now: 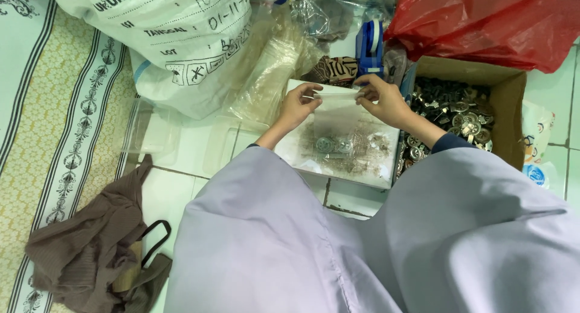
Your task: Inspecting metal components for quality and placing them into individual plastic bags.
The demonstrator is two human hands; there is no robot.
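Two hands pinch the clear plastic bag (338, 108) by its top edge, left hand (297, 106) and right hand (382, 99) clamped at opposite corners, bag hanging below both grips.

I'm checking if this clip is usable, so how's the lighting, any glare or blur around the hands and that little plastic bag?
Head view: soft, even light with faint shadows. The left hand and right hand are fairly sharp, pinching the top of the clear bag, which is see-through and hard to outline. Mild sheen shows on the red plastic bag and the metal pieces in the cardboard box. Slight wide-angle stretch at the edges.
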